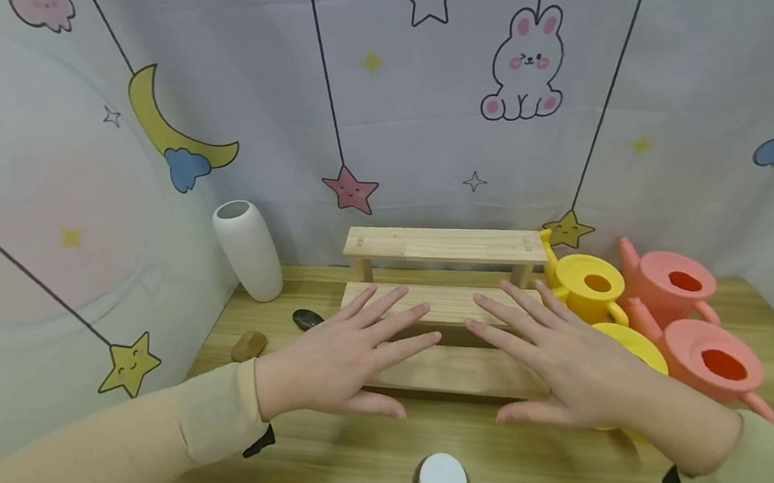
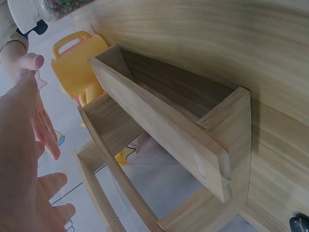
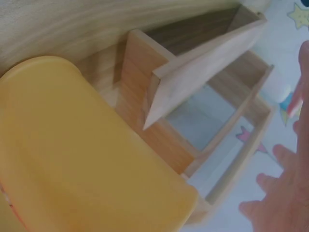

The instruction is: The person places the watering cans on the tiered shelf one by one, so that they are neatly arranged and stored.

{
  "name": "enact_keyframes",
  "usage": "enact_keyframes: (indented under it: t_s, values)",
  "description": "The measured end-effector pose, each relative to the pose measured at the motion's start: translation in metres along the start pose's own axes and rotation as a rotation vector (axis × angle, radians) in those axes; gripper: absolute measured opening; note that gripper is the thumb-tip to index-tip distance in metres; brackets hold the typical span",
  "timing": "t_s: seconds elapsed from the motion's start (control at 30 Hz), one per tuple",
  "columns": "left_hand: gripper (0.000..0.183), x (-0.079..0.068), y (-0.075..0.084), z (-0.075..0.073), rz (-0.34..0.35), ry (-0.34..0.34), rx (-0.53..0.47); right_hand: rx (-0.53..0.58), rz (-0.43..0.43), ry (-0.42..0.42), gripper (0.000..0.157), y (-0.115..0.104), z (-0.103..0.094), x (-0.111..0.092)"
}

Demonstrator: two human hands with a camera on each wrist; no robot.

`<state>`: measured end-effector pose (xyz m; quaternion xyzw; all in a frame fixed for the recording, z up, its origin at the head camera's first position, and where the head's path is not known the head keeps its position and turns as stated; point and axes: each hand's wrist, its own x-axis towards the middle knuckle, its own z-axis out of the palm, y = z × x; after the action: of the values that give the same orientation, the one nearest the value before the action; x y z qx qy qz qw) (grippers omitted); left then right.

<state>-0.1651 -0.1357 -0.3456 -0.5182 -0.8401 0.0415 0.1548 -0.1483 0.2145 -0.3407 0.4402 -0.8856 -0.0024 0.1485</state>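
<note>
Both hands hover with fingers spread over a stepped wooden rack (image 1: pixel 448 246) of three tiers. My left hand (image 1: pixel 351 352) is above the rack's left side, palm down and holding nothing. Over its right side is my right hand (image 1: pixel 555 357), likewise empty, partly covering a yellow watering can (image 1: pixel 631 343). Below and between the hands stands a jar (image 1: pixel 441 482) with a white lid; the left wrist view shows small multicoloured bits in the jar (image 2: pixel 62 7). In the right wrist view a yellow watering can (image 3: pixel 82 150) stands close beside the rack (image 3: pixel 159 92).
At the back left stands a white vase (image 1: pixel 250 250). A black stone (image 1: pixel 306 318) and a brown stone (image 1: pixel 249 346) lie in front of it. Right of the rack are another yellow watering can (image 1: pixel 577 287) and two pink ones (image 1: pixel 664 275). A patterned curtain (image 1: pixel 430 124) hangs behind.
</note>
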Motion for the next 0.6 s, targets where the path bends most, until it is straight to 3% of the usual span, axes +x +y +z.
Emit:
enact_keyframes:
  t_s: [0.2, 0.43, 0.6]
  values:
    - [0.092, 0.0001, 0.0001, -0.0016, -0.006, -0.012, -0.004, -0.002, 0.002, 0.006, 0.101, -0.0009, -0.0025, 0.0012]
    - [0.092, -0.0007, -0.0004, -0.0019, 0.012, 0.021, 0.023, 0.002, 0.013, 0.001, 0.101, -0.0033, -0.0026, 0.0021]
    - [0.092, 0.0009, -0.0009, -0.0024, -0.011, 0.049, -0.019, 0.012, 0.069, 0.012, 0.101, -0.004, -0.0039, -0.0009]
